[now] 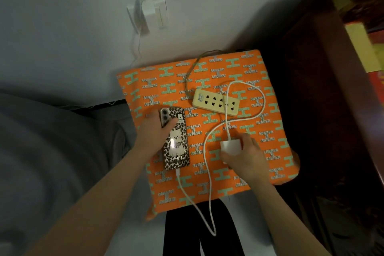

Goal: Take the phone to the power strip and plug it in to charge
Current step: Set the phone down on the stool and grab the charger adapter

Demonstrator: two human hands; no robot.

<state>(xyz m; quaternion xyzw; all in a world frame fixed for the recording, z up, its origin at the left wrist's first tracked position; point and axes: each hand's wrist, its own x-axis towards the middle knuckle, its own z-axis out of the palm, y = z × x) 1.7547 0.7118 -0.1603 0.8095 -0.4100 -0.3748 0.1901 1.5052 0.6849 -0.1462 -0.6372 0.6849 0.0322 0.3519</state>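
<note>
Cloth: an orange cover (pixel 270 131) patterned with green and grey H shapes.
Wall: a pale wall (pixel 62 16) carrying a white socket plate (pixel 154 14).
Right edge: dark wooden furniture (pixel 324 110).
Left: grey bedding (pixel 41 141).

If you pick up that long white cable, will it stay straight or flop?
The thin white charging cable would probably flop: it already lies in loose loops across the orange patterned cloth. It looks light, and would likely tug the leopard-print phone it plugs into.
</note>
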